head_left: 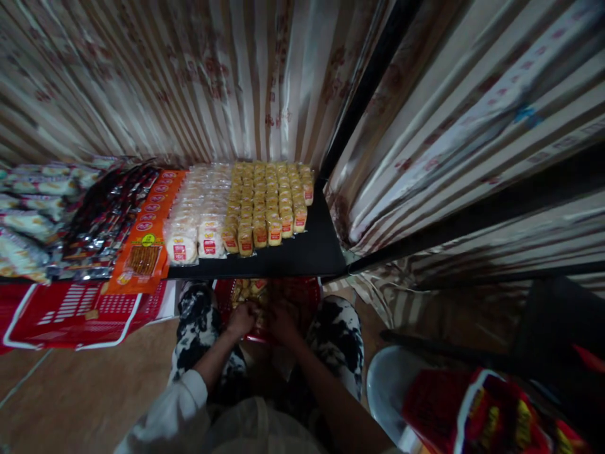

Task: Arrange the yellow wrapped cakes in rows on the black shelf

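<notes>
My left hand [242, 318] reaches into a red plastic basket [314, 291] between my knees, under the shelf's front edge. Its fingers are curled in among small yellow wrapped snacks [244, 290], but what they grip is too dark to make out. Beside it, my right hand [283, 323] is in the same basket, in deep shadow with its fingers hidden. Above, rows of small yellow packaged cakes [267, 202] stand on the black shelf [312, 249]. To their left are stacked white round packaged crackers [184, 246].
Farther left on the shelf lie an orange snack bag [146, 252], dark shiny packets [101, 221] and white wrapped packets [33, 227]. Another red basket [89, 315] with white handles is at lower left. A pale round stool [390, 384] and red packages [496, 416] are at lower right. Striped curtains [189, 75] hang behind.
</notes>
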Demonstrator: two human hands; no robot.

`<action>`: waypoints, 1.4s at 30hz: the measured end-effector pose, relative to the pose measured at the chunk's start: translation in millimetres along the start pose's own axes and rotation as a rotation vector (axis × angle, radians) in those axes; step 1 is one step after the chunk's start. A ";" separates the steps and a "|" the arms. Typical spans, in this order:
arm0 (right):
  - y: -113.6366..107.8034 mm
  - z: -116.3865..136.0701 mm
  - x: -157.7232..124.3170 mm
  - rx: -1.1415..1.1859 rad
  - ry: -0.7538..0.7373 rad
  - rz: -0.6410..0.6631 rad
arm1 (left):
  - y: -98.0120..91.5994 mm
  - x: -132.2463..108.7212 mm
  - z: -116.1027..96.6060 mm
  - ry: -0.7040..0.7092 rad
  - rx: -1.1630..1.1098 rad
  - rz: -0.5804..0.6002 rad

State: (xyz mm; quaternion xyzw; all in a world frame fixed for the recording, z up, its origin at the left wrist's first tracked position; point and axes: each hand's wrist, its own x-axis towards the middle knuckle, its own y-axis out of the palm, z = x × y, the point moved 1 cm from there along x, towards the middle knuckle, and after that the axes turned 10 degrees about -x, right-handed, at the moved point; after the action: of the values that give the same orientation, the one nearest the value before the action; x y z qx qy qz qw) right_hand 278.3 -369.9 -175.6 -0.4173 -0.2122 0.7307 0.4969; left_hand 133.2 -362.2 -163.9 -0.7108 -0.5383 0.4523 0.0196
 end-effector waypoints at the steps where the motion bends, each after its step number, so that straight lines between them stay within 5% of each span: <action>1: -3.3 0.4 -1.6 0.046 0.019 -0.098 | -2.9 -5.7 -3.1 0.043 -0.013 -0.043; 5: -18.8 3.4 -7.8 0.273 0.076 -0.400 | -14.2 -32.1 -18.0 0.390 -0.117 -0.224; 9: -36.7 8.4 -12.4 0.572 0.149 -0.410 | -22.9 -54.3 -32.8 0.664 -0.184 -0.325; 13: -56.3 16.8 -20.3 0.752 0.037 -0.448 | -27.2 -70.2 -47.7 0.809 -0.243 -0.403; 18: -76.5 25.2 -32.0 0.996 -0.011 -0.429 | -27.6 -84.7 -64.5 0.783 -0.399 -0.412; 27: -96.1 24.2 -38.9 0.982 -0.073 -0.541 | -32.3 -83.8 -92.7 0.660 -0.588 -0.382; 33: -100.2 10.3 -40.5 0.774 -0.091 -0.500 | -29.0 -61.4 -106.8 0.545 -0.641 -0.250; 38: -136.8 22.1 -49.1 0.324 -0.225 -0.619 | -38.1 -48.1 -130.4 0.635 -0.658 -0.160; 42: -163.0 33.9 -38.2 0.269 -0.261 -0.635 | -54.0 -37.9 -164.0 0.734 -0.655 -0.030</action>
State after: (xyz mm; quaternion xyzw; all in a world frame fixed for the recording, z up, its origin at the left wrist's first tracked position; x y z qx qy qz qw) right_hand 346.0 -333.0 -23.2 -0.1650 -0.2947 0.6084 0.7182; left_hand 201.4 -293.9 -15.8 -0.7844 -0.6198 -0.0213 -0.0102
